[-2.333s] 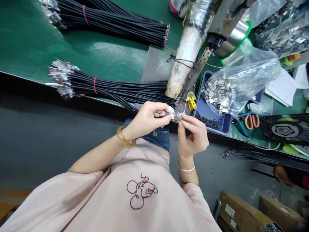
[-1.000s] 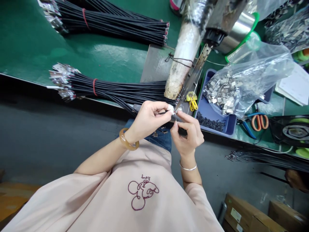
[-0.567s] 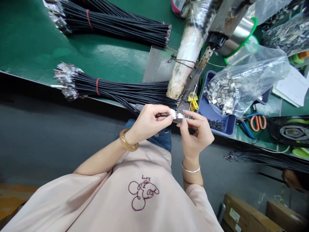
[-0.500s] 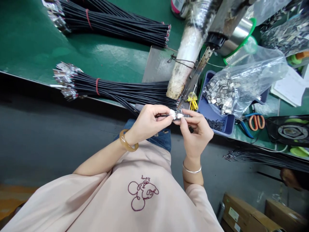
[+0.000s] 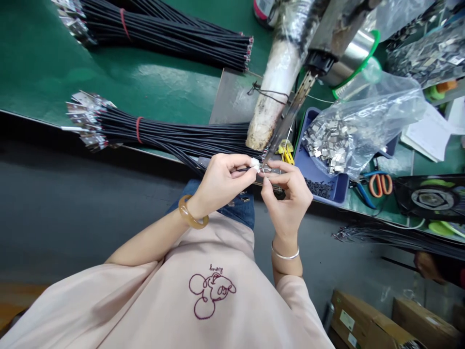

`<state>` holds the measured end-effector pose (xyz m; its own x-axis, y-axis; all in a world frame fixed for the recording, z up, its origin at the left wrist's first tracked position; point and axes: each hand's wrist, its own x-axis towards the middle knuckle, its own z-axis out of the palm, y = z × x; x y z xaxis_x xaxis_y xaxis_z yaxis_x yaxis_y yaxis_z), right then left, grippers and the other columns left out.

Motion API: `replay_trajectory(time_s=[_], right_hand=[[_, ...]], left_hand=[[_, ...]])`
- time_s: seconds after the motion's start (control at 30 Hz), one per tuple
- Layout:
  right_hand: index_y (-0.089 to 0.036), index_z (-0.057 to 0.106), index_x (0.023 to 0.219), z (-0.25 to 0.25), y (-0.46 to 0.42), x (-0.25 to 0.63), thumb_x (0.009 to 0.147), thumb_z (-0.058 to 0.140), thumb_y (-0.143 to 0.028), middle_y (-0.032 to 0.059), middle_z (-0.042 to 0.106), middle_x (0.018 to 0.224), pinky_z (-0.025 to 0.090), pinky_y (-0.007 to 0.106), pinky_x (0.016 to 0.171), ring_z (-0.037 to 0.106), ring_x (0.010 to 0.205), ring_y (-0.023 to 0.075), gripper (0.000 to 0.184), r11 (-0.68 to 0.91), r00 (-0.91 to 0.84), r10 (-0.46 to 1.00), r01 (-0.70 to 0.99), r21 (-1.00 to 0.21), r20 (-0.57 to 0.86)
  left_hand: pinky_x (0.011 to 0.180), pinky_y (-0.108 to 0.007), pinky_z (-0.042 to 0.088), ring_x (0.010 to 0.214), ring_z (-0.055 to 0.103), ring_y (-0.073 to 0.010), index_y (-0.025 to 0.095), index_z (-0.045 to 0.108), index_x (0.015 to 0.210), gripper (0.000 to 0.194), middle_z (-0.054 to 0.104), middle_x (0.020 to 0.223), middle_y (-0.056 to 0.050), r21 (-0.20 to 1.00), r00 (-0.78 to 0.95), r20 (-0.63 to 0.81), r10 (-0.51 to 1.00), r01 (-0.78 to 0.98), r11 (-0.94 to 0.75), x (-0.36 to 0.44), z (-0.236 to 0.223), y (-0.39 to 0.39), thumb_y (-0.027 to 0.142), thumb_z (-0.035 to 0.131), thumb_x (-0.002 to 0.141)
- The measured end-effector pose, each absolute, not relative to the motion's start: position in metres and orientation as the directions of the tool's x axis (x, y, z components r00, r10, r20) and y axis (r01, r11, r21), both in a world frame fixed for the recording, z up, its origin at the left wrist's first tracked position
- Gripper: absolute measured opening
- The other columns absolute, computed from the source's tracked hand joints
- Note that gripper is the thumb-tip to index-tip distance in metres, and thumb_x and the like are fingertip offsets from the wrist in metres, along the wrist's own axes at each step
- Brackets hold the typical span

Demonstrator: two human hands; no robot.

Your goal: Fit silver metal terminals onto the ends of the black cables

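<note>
My left hand [image 5: 227, 182] is closed in a pinch on a thin black cable [image 5: 241, 169]. At its fingertips sits a small white piece [image 5: 255, 165], perhaps a wrap or finger cover. Facing it, my right hand [image 5: 288, 191] pinches a small shiny metal connector piece [image 5: 266, 169] at the cable's end; the fingers partly hide it. Just beyond both hands, a narrow metal tool tip [image 5: 274, 143] slants down, like a soldering iron. On the bench edge to the left lies a bundle of black cables [image 5: 181, 133] with metal ends, tied by a red band.
A second cable bundle [image 5: 174, 36] lies farther back. A wrapped white tube [image 5: 267, 102] hangs over the bench. Rightward are a blue tray [image 5: 339, 191] with a bag of metal shells [image 5: 329, 143], a yellow cutter [image 5: 286, 151], orange-handled pliers [image 5: 380, 184] and a wire spool [image 5: 354, 58].
Both hands have shifted slightly left in view, along with the whole scene. The metal piece between them shows less, and my right fingertips sit closer to the tool tip.
</note>
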<state>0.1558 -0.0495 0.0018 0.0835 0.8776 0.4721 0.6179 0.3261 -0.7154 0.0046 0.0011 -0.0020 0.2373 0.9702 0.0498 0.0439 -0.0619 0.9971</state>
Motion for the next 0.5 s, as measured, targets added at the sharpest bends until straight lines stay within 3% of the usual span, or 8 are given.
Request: replay_trajectory(time_s=[0.17, 0.37, 0.5], right_hand=[[-0.023, 0.063, 0.083, 0.0079, -0.0483, 0.1549, 0.088, 0.066, -0.012, 0.0027, 0.074, 0.105, 0.066, 0.036, 0.084, 0.074, 0.102, 0.0184, 0.012, 0.342, 0.048, 0.861, 0.683, -0.646, 0.506], [-0.022, 0.060, 0.083, 0.0074, -0.0532, 0.1588, 0.085, 0.066, -0.008, 0.0029, 0.073, 0.110, 0.064, 0.032, 0.084, 0.075, 0.090, 0.0142, 0.015, 0.359, 0.019, 0.872, 0.654, -0.666, 0.489], [-0.023, 0.060, 0.084, 0.0071, -0.0543, 0.1606, 0.085, 0.066, -0.008, 0.0012, 0.074, 0.105, 0.063, 0.033, 0.086, 0.075, 0.093, 0.0150, 0.016, 0.366, 0.020, 0.864, 0.663, -0.654, 0.504]], left_hand=[[0.047, -0.021, 0.034, 0.054, 0.047, -0.0099, 0.015, 0.071, 0.068, 0.014, 0.056, 0.055, 0.000, 0.998, 0.214, 0.051, 0.975, 0.028, -0.058, 0.0050, 0.0000, 0.0022, 0.025, 0.069, 0.078], [0.045, -0.021, 0.023, 0.050, 0.031, -0.0049, 0.012, 0.070, 0.067, 0.017, 0.046, 0.054, 0.003, 0.997, 0.323, 0.002, 0.946, 0.067, -0.025, 0.0031, 0.0013, 0.0020, 0.020, 0.063, 0.080], [0.046, -0.020, 0.021, 0.051, 0.028, -0.0047, 0.012, 0.068, 0.066, 0.019, 0.043, 0.054, 0.003, 0.996, 0.346, 0.007, 0.938, 0.084, -0.039, 0.0018, 0.0011, 0.0013, 0.021, 0.063, 0.081]])
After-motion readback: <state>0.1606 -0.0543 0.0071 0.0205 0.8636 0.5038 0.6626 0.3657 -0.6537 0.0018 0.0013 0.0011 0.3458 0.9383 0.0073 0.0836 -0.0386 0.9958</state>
